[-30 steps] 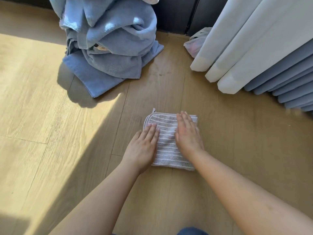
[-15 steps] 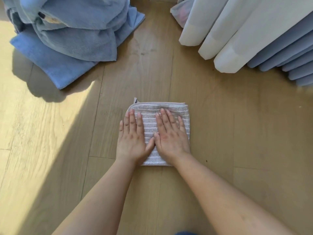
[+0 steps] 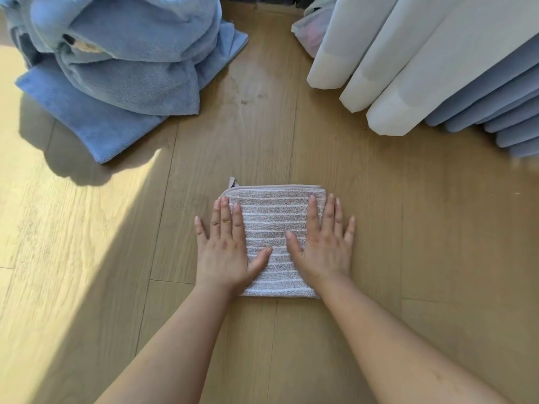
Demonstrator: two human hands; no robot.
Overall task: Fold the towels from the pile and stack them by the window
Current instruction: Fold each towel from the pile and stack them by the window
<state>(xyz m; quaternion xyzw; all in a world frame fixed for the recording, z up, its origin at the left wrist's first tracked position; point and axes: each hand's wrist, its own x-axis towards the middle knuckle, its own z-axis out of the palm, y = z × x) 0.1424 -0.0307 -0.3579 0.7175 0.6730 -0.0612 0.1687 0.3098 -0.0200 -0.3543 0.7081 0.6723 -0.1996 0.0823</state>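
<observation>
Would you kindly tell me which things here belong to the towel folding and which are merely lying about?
Part of the job:
- striped towel, folded, with the left hand and right hand flat on it
- pile of blue towels

Just lying about:
- white curtain
- blue-grey curtain
- pale bag beside the white curtain
- wooden floor

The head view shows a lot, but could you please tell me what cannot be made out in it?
Head view only.
Blue towel pile: top and left cut off by the frame edge.
Striped towel: side edges covered by the left hand and right hand; layer count unclear.
Pale bag: mostly hidden behind the white curtain; contents blurred.
</observation>
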